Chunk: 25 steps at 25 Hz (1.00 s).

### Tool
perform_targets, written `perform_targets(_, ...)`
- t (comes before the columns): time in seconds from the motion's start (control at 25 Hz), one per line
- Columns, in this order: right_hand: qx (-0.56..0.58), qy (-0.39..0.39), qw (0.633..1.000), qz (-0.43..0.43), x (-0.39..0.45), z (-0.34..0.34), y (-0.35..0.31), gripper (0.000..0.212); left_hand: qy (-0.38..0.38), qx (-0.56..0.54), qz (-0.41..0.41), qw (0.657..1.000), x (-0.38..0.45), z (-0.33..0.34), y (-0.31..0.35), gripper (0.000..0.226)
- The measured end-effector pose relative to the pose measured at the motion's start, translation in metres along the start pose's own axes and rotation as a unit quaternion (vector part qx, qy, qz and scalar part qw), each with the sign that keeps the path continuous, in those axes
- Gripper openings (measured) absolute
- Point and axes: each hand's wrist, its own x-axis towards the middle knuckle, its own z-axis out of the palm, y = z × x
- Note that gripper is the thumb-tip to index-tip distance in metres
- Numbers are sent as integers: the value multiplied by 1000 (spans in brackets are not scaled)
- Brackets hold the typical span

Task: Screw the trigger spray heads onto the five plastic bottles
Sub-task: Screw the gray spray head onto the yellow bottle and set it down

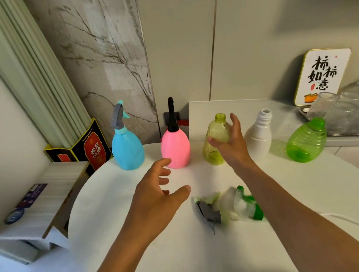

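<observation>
Five bottles stand in a row on the round white table (119,201). The blue bottle (127,149) has a grey spray head (117,117) on top. The pink bottle (176,149) has a black top (172,115) on it. The yellow-green bottle (216,142), the white bottle (259,139) and the bright green bottle (305,141) have open necks (no heads on them).

The left hand (157,197) is over the table with its fingers spread and loose, holding nothing. Its fingertips are just in front of the pink bottle. The right hand (232,142) is open too, fingers straight, right in front of the yellow-green bottle. I cannot tell if it touches the bottle.

Loose spray heads (228,207) lie in a little pile on the table, just to the right of the left thumb and under the right arm. They look blurry.
</observation>
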Motion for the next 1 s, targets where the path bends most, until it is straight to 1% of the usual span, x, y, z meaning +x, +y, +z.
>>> perform_targets(0.08,-9,19,1000,2,-4,6,-7,85,9,-5,20,1000,0,-1,6,55)
perform_targets(0.16,-29,61,998,-12,-8,8,-22,73,31,20,75,997,3,-2,11,53)
perform_targets(0.2,-30,69,997,-17,-12,5,-32,70,41,43,110,992,5,-2,14,55)
perform_targets(0.24,-16,55,998,-17,-20,2,-43,67,46,59,138,988,6,-2,16,60)
perform_targets(0.28,9,22,1000,-12,-30,-2,-55,64,41,60,155,985,8,-1,18,69)
perform_targets(0.36,62,-73,995,-3,-59,-4,-74,59,5,27,151,988,8,4,23,92)
perform_targets(0.4,81,-113,990,-11,-75,-2,-80,58,-9,7,143,990,8,6,25,100)
perform_targets(0.48,83,-164,982,-31,-102,3,-88,57,-7,-12,134,991,7,8,28,102)
perform_targets(0.56,66,-197,977,-37,-116,-2,-93,59,0,-23,121,992,5,7,28,97)
perform_targets(0.6,77,-207,975,-34,-119,-10,-91,61,-2,-23,113,993,5,7,27,96)
perform_targets(0.64,96,-204,974,-26,-124,-19,-87,64,-1,-7,111,994,5,5,25,96)
perform_targets(0.68,107,-184,977,-22,-129,-29,-80,65,4,24,113,993,4,3,22,98)
perform_targets(0.72,81,-154,984,-22,-134,-37,-71,64,12,58,117,991,4,1,20,100)
perform_targets(0.76,-16,-129,990,-45,-139,-42,-60,61,19,81,122,989,3,-1,19,100)
perform_targets(0.8,-181,-132,971,-89,-143,-44,-47,56,22,90,128,987,2,-3,19,98)
perform_targets(0.84,-359,-153,911,-132,-146,-41,-33,50,21,90,131,987,2,-4,19,94)
perform_targets(0.88,-487,-177,842,-152,-149,-35,-20,42,15,82,127,988,1,-4,21,92)
perform_targets(0.92,-554,-201,795,-147,-153,-29,-9,33,3,60,115,992,0,-5,22,90)
perform_targets(0.96,-580,-213,773,-143,-157,-24,-2,27,-14,15,98,995,-1,-5,23,88)
perform_targets(1.0,-578,-211,775,-145,-161,-19,3,23,-36,-46,81,995,-2,-5,25,86)
